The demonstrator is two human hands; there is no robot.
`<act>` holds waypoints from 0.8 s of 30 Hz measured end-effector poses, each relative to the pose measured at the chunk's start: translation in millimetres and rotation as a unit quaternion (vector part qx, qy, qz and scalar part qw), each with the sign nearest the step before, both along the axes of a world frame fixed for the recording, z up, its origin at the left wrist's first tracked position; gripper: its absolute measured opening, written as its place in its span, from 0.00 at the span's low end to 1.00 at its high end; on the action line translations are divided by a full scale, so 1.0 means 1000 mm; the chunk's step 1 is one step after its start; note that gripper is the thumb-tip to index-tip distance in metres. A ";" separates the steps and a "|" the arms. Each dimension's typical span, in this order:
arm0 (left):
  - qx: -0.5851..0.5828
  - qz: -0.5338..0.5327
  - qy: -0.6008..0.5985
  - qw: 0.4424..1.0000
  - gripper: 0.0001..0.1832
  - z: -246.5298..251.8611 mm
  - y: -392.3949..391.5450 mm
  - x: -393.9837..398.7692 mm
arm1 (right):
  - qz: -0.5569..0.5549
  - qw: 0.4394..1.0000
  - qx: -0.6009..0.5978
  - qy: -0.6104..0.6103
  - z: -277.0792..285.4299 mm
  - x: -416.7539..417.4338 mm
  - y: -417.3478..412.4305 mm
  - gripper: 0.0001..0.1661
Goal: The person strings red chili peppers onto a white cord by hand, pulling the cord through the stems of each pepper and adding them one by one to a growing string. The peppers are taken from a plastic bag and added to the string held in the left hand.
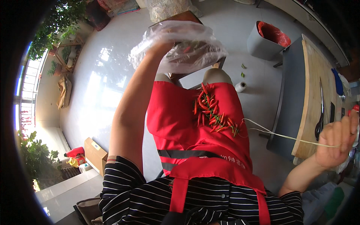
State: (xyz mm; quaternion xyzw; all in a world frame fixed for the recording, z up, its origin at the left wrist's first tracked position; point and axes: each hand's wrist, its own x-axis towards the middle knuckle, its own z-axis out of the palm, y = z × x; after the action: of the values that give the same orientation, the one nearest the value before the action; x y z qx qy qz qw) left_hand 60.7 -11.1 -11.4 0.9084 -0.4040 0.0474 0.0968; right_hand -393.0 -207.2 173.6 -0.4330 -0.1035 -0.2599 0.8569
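My left hand [164,42] reaches into a clear plastic bag [194,63]; the film and blur hide its fingers and whatever they hold. A small red patch shows through the bag, likely a chili. To the right, my right hand [336,140] is raised and grips a pale thread [287,136]. That thread stretches leftward to a bunch of red chili peppers [213,109] with green stems. The peppers lie on the red apron [171,112] across my lap, mostly over the right thigh.
Under the bag stands a dark wooden stool [182,17]. A spool of white thread [240,87] and green scraps [242,74] lie on the floor. At right is a wooden board [309,92] with black-handled scissors [320,123]; beyond, a grey bin [257,45]. A cardboard box [94,153] sits left.
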 end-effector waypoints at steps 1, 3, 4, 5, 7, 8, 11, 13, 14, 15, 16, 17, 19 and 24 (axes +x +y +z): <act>0.000 -0.003 0.017 1.000 0.11 0.002 -0.006 -0.003 | -0.009 1.000 0.007 -0.004 -0.008 0.002 0.001 0.08; 0.010 -0.009 0.048 0.999 0.11 0.005 -0.016 -0.009 | -0.001 1.000 0.014 0.016 -0.018 0.008 0.009 0.08; 0.019 -0.012 0.060 0.998 0.10 0.007 -0.023 -0.012 | -0.012 0.999 0.026 0.025 -0.023 0.011 0.012 0.09; 0.026 -0.016 0.070 0.997 0.10 0.010 -0.028 -0.014 | -0.023 0.999 0.024 0.037 -0.029 0.013 0.014 0.09; 0.034 -0.017 0.084 0.996 0.10 0.011 -0.031 -0.017 | -0.043 0.997 0.020 0.065 -0.038 0.016 0.018 0.09; 0.038 -0.017 0.085 0.995 0.10 0.011 -0.032 -0.015 | -0.044 0.995 -0.002 0.094 -0.040 0.017 0.020 0.09; 0.032 -0.029 0.088 0.995 0.09 0.006 -0.041 -0.005 | -0.085 0.987 -0.047 0.128 -0.046 0.020 0.026 0.08; 0.031 -0.022 0.073 0.997 0.09 0.008 -0.034 0.005 | -0.065 0.989 -0.062 0.114 -0.053 0.026 0.025 0.08; 0.031 -0.016 0.069 0.997 0.09 0.007 -0.028 0.006 | -0.066 0.989 -0.051 0.126 -0.055 0.024 0.026 0.08; 0.022 -0.020 0.067 0.997 0.09 0.001 -0.033 0.010 | -0.079 0.986 -0.044 0.142 -0.058 0.022 0.027 0.08; 0.018 -0.017 0.059 0.998 0.08 0.001 -0.032 0.013 | -0.079 0.985 -0.054 0.144 -0.059 0.021 0.029 0.08; 0.011 -0.013 0.056 0.998 0.08 -0.001 -0.031 0.013 | -0.067 0.987 -0.062 0.132 -0.064 0.019 0.027 0.09; -0.022 0.004 0.052 0.998 0.08 -0.001 -0.025 0.016 | -0.121 0.973 -0.055 0.190 -0.065 0.020 0.035 0.11; -0.436 0.100 0.433 0.783 0.07 -0.026 -0.005 -0.020 | -0.174 0.947 -0.145 0.228 -0.080 0.034 0.054 0.07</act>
State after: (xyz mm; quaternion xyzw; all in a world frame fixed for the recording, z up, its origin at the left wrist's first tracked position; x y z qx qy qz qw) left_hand 40.3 -16.2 -37.0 0.7297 -0.1632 -0.1702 0.6419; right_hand -359.1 -153.7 94.1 -0.6119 0.1350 -0.2810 0.7269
